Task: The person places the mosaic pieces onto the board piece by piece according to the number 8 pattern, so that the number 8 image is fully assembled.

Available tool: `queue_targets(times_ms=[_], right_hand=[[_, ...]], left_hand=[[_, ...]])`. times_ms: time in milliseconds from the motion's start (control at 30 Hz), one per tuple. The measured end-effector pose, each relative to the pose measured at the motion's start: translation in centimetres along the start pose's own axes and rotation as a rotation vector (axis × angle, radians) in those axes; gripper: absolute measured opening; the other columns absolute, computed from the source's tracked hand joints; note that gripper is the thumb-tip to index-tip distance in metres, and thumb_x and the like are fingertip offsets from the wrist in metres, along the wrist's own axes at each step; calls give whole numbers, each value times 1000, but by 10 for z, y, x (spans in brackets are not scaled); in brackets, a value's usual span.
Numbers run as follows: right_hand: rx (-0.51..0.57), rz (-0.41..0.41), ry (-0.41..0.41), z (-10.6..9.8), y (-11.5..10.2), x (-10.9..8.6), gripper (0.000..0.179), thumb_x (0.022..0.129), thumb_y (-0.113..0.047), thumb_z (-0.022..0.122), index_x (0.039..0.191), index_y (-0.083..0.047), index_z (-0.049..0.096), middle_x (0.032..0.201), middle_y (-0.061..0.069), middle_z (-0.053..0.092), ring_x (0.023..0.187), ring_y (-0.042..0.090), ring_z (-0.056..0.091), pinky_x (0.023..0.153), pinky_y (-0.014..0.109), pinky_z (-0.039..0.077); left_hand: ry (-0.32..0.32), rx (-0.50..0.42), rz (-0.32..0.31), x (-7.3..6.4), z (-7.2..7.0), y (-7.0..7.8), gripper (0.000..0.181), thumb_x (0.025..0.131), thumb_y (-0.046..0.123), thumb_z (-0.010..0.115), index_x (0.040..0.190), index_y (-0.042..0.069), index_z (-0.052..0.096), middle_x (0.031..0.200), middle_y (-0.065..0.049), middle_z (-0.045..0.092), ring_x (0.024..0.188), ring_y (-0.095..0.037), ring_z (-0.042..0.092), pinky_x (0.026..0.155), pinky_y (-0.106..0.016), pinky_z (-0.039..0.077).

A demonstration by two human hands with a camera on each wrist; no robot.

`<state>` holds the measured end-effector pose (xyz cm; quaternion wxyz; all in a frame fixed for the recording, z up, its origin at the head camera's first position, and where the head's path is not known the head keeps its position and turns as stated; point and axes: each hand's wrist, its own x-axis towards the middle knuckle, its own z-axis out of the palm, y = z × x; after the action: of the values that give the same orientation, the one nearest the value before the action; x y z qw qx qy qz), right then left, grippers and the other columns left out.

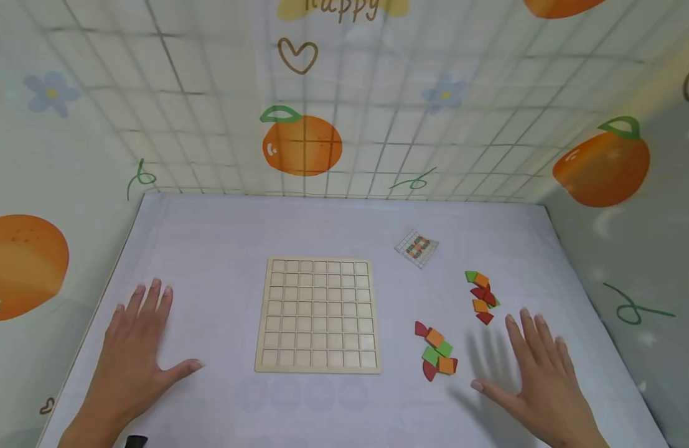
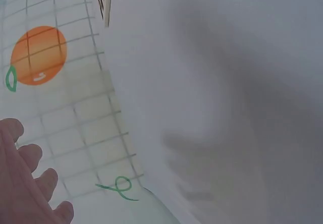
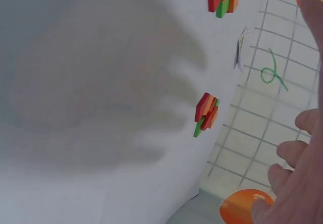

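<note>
My left hand [image 1: 137, 348] is held palm down over the left side of the white table, fingers straight and thumb spread, with nothing in it. On the right, my right hand [image 1: 546, 379] hovers palm down with spread fingers, its shadow falling on the table. A square wooden grid board [image 1: 318, 316] with bare cells lies between the hands. Nearest to the right hand are two loose groups of small coloured pieces: a front group [image 1: 438, 354] and a farther group [image 1: 481, 297], in red, orange and green. The right wrist view shows the farther pieces [image 3: 206, 114] beyond the fingertips.
A small card [image 1: 417, 248] with a coloured grid pattern lies behind the pieces. A printed cloth with oranges [image 1: 302, 146] and grid lines stands along the back and sides of the table [image 1: 210, 230]. A small black object [image 1: 135, 441] shows by the left wrist.
</note>
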<state>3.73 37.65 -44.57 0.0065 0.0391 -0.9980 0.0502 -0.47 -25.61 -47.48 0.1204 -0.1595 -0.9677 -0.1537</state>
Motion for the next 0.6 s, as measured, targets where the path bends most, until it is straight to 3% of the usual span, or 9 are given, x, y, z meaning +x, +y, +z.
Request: queue_targets(times_ms=[67,133,233,367,600], right_hand=[[19,3,-11,-2,-2,1,142,68,-70,87,168,-4,10,173,25,1,157,46,-2,120,68,-5],[33,6,-25,-4,-5,3,142,67,-72,87,167,-4,12,172,25,6,153,51,14,117,74,17],[46,13,-55,-7,-10,8,143,65,-73,87,168,-6,14,169,27,16,139,53,36,94,74,47],[90,-2,-77,-6,-17,12,134,69,-70,87,168,-10,19,158,30,34,132,52,43,83,70,55],[141,-12,-124,3,-30,15,102,74,-62,88,151,-5,53,140,24,53,127,43,49,88,64,57]], left_hand=[[-16,-2,-4,2,1,3,130,77,84,67,169,11,10,176,-11,7,160,-36,4,127,-54,-5],[-34,-16,-1,6,3,8,135,73,82,72,169,10,10,176,-12,7,160,-36,4,127,-54,-5],[-80,-44,13,15,10,18,142,69,83,76,169,9,7,176,-11,4,160,-35,4,128,-51,-5],[-120,-106,51,29,22,35,149,64,83,80,169,8,5,176,-10,3,161,-32,5,129,-43,-3],[-213,-158,136,50,43,60,151,60,75,87,169,11,5,176,-11,5,161,-30,5,128,-53,14]])
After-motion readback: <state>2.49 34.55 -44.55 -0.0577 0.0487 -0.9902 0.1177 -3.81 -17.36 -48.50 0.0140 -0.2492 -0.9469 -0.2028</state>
